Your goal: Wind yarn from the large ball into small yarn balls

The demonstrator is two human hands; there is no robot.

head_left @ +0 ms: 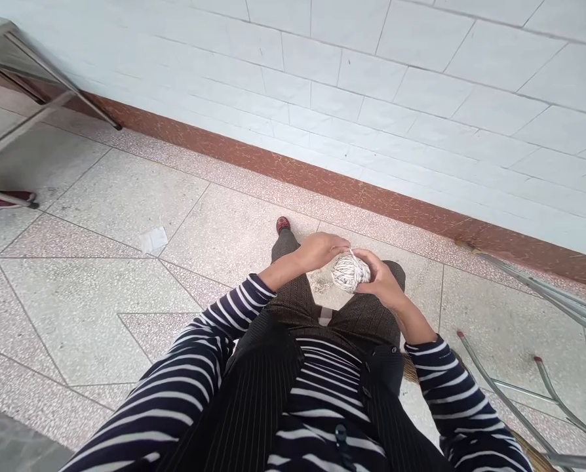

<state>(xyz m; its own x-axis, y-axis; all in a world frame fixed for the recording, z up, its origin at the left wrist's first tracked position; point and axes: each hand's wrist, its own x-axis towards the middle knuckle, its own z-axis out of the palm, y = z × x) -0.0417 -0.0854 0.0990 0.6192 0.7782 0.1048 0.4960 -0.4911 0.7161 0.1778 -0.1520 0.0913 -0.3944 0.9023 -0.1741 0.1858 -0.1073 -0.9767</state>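
Cord, off-white with dark flecks and wound into a rough ball (349, 274), sits above the gap between the person's knees. The right hand (384, 283) grips it from the right side, fingers curled around its far and near edges; the left hand (322, 251) has its fingertips drawn together on a pale strand (351, 251) at the ball's far edge.

The likeliest trouble is slipping turns: if the strand slackens, outer loops could slide off the rounded side. A loose right-hand grip could also drop the ball through the gap. Below, a tangle of pale loose cord (321, 287) on the speckled terrazzo floor (238, 223) could knot, or catch under the black-and-red shoe (283, 225), if pulled hastily.

To the right, silvery metal bars (543, 285) slant out from the wall's foot, and nearer lies a tubular metal frame with red-tipped legs (494, 383); both could snag trailing cord or crowd the right elbow. Far left stands a grey metal-legged table (84, 97), and a white paper scrap (154, 240) lies left of the legs. The white tiled wall (322, 78) bounds the far side.
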